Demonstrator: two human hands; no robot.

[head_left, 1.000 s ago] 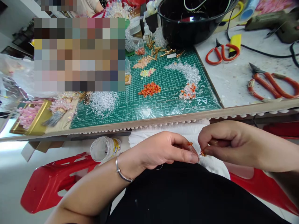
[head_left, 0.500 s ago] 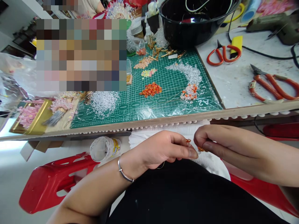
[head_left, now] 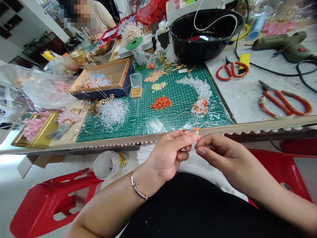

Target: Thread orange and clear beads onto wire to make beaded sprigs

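Note:
My left hand [head_left: 170,153] and my right hand [head_left: 220,155] meet fingertip to fingertip just below the table's front edge. Both pinch a thin wire strung with small orange and clear beads [head_left: 195,130]. A silver bangle sits on my left wrist. On the green cutting mat [head_left: 148,115] above lie a pile of orange beads [head_left: 160,103], a heap of clear beads [head_left: 112,112], and a curved row of clear and orange beads [head_left: 200,96].
Red-handled scissors [head_left: 231,69] and red pliers [head_left: 284,100] lie on the right of the table, behind them a black bowl [head_left: 205,31] and a glue gun [head_left: 284,44]. A brown box [head_left: 116,74] stands left. Another person sits far left. Red plastic stools [head_left: 52,201] flank my lap.
Both hands have risen from my lap to the table edge with the beaded wire. The view has tilted up, showing more of the far table.

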